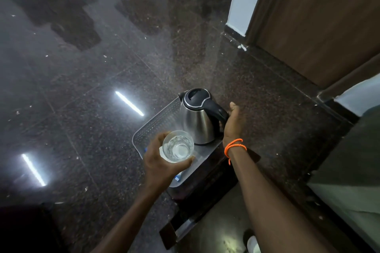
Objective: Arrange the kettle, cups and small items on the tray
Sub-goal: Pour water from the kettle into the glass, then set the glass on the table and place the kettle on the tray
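Your left hand (pixel 158 160) grips the glass cup (pixel 178 147) upright, just above the tray (pixel 152 125), with the free space to its left. Your right hand (pixel 231 123) grasps the handle of the kettle (pixel 197 121), which stands on the tray.

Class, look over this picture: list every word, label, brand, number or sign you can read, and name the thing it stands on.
No text can be read anywhere in this view.
kettle: no brand or marking shows on its steel body or black lid.
glass: plain, no print.
tray: only a dotted pattern, no letters.
Small blue-and-white items at the tray's near edge: any print is too small and blurred to read.
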